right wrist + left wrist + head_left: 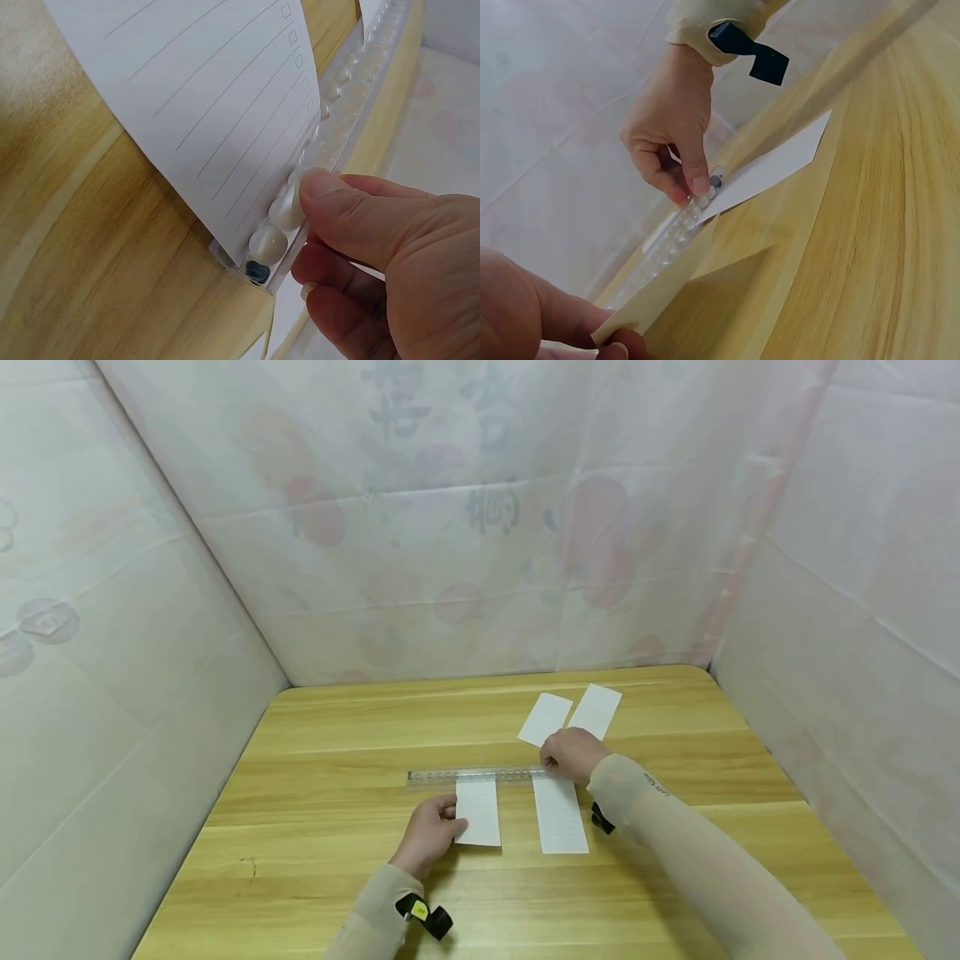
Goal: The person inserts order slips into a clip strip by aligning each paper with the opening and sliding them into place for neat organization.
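- The right hand [573, 754] pinches the end of a clear ruler [476, 774] lying across the wooden table [337, 877].
- The left hand [430, 832] holds the edge of a white paper strip [477, 811] below the ruler.
- A lined strip [559, 814] lies beside it.

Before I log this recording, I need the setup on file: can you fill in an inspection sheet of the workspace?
Surface: wooden table, light grain, small dark mark near left edge.
Job's things: clear strip lying crosswise; left paper slip and right paper slip, lined, reaching under it.
Clutter: two spare slips behind the strip.
Hands: left hand holds the left slip's edge; right hand pinches the strip's end.
Cables: nothing seen.
Surroundings: white sheeting with faint prints on three sides.
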Available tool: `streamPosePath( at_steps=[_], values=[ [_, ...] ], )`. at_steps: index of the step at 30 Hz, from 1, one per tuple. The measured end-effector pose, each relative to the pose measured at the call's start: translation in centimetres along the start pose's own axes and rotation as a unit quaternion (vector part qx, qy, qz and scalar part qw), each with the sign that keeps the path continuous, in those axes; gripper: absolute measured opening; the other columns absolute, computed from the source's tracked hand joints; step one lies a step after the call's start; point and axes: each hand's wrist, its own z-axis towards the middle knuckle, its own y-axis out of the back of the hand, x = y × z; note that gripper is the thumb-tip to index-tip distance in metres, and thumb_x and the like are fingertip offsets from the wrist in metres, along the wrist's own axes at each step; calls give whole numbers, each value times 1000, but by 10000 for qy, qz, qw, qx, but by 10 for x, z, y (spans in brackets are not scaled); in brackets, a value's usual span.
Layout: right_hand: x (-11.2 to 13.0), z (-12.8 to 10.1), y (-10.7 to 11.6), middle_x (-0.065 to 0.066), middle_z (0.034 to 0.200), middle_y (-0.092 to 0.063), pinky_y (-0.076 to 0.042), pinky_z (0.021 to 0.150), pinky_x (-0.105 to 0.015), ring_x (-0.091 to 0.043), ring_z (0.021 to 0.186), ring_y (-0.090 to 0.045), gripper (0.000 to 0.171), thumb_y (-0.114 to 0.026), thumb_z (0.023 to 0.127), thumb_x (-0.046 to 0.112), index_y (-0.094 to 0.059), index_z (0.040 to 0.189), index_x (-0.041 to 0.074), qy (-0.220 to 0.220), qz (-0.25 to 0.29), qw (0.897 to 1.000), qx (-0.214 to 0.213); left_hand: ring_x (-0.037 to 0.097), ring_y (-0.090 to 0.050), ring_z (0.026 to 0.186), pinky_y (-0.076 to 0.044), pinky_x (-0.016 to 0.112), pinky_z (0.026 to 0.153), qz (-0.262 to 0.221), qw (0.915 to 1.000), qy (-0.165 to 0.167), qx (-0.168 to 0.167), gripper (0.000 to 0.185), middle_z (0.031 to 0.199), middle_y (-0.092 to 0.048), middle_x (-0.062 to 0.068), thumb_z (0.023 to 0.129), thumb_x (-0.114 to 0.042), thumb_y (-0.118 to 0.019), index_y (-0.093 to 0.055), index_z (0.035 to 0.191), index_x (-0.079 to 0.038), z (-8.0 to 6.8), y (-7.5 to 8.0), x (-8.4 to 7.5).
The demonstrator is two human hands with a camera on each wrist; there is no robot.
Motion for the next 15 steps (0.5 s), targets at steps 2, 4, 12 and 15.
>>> streamPosePath(
  at_steps=[2, 4, 12, 15],
  values=[
    [-1, 0, -1, 12, 53, -30, -29, 54, -26, -6, 53, -26, 30, -62, 77, -6, -57, 56, 15, 21, 43, 10000, -8, 21, -53, 95, -48, 30, 75, -13, 10000, 12, -8, 56, 117, -58, 17, 87, 0, -64, -42, 137, 13, 1, 0, 1],
    [-1, 0, 0, 12, 52, -29, -28, 54, -25, -6, 53, -25, 32, -61, 77, -6, -55, 55, 16, 16, 28, 10000, -15, 21, -54, 98, -49, 30, 77, -31, 10000, 25, -15, 56, 117, -58, 17, 86, 0, -64, -43, 137, 13, 2, -1, 2],
    [0, 0, 2, 12, 53, -30, -29, 54, -25, -6, 53, -26, 37, -62, 76, -6, -49, 54, 20, 9, -9, 10000, -34, 21, -56, 100, -51, 31, 79, -225, 9997, 86, -1, 56, 116, -58, 17, 87, 1, -64, -43, 137, 13, 4, -2, 4],
    [1, 0, 2, 11, 53, -26, -28, 55, -25, -5, 53, -25, 39, -61, 77, -6, -46, 54, 20, -28, 27, 10000, 8, 20, -55, 95, -50, 31, 76, -271, 9996, 97, 2, 56, 115, -57, 17, 87, 0, -64, -43, 137, 12, 4, -2, 4]
  ],
)
